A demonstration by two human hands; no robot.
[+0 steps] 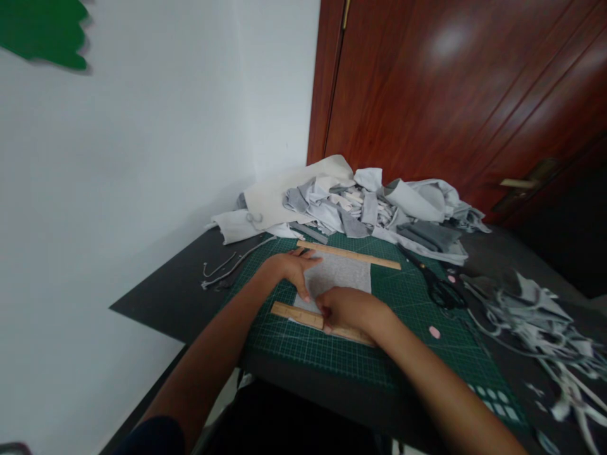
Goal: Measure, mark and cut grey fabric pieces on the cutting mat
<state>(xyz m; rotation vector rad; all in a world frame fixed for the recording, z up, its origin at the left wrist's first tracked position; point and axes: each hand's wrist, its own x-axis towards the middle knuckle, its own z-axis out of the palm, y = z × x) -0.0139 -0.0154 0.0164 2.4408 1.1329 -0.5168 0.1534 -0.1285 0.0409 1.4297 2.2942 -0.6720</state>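
A piece of light grey fabric [341, 275] lies flat on the green cutting mat [398, 297]. One wooden ruler [351, 254] crosses its far edge; a second wooden ruler [296, 314] lies along its near edge. My left hand [291, 268] rests on the fabric's left side, fingers and thumb spread, fingertips close to the far ruler. Over the near ruler is my right hand [351, 308], its fingers closed in a pinch at the ruler. Whatever is between those fingertips is hidden, and the hand covers part of the ruler and the fabric's near right corner.
Black-handled scissors [439, 287] lie right of the fabric, near a pink oval piece [434, 332]. Grey and white fabric scraps [351, 208] are heaped at the back. More scraps [531, 316] lie at the right. Thin cords [237, 262] lie at left, near the white wall [165, 158].
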